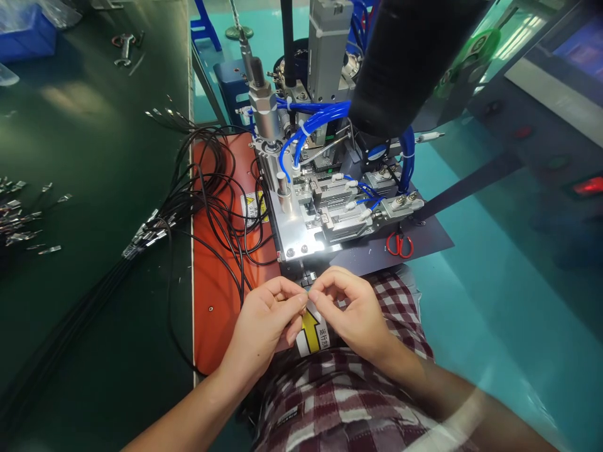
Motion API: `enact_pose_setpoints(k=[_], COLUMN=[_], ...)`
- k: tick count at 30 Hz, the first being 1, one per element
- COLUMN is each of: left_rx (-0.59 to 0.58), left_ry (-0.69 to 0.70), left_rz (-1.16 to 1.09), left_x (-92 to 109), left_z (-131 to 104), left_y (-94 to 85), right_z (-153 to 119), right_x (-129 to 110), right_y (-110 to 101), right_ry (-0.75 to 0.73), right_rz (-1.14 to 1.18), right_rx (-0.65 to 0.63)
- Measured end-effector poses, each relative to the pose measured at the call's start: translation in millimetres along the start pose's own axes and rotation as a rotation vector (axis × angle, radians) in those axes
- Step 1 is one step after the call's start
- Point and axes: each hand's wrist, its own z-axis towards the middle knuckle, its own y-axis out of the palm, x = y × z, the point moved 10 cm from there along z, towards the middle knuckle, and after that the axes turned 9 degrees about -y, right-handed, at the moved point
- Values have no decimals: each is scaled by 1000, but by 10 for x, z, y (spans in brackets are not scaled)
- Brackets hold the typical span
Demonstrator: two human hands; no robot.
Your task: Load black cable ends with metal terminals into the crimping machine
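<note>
My left hand (272, 317) and my right hand (349, 307) meet fingertip to fingertip in front of the machine (296, 216). Both pinch with thumb and forefinger. Whatever sits between the fingertips is too small or too hidden to name. Just below the hands, a white label with a yellow arrow (311, 331) shows. Left of my left hand, black cables (221, 207) lie in loops over an orange-red plate (207, 339).
Bundled cables with metal connector ends (148, 235) cross the dark green table (94, 314). Loose connectors (19, 216) lie at its left, a wrench (125, 50) and blue bin (31, 31) farther back. Red-handled scissors (399, 245) rest by the machine. A dark column (405, 63) overhangs it.
</note>
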Motion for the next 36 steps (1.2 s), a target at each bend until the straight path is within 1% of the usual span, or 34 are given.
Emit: enact_pose_setpoints(k=[4,9,15,17,20,22,23,24,27,29,30,31,32,34,36], left_rx=[9,0,14,9,-3,-14,-32,-64,-180,-192,-165,-119,-60,75,174], left_ry=[0,8,10,42,150,226,241,234,134,103,117,157,226,430,645], left_rz=[7,7,24,26,38,53,55,55,64,129,183,252,342,568,787], left_x=[8,29,21,39,117,172,182,175,111,117,147,200,275,454,574], left_z=[-6,-20,-7,-15,-56,-88,-93,-88,-54,-49,-52,-63,-84,-164,-260], left_y=[-8,9,-6,3,26,35,46,66,144,153,133,103,71,38,71], right_z=[-16,-21,-33,-47,-63,-68,-73,-80,-113,-122,-119,-113,-104,-79,-50], right_x=[44,109,149,149,131,134,148,171,255,299,317,334,352,388,428], right_y=[12,-10,52,71,78,82,94,117,208,239,235,219,194,125,67], right_ry=[31,87,136,143,152,182,212,251,377,425,436,443,448,452,457], right_rz=[24,76,106,91,97,148,196,254,424,478,486,488,481,446,408], right_rx=[-30,-1,-39,-58,-75,-84,-93,-107,-157,-180,-182,-178,-170,-147,-135])
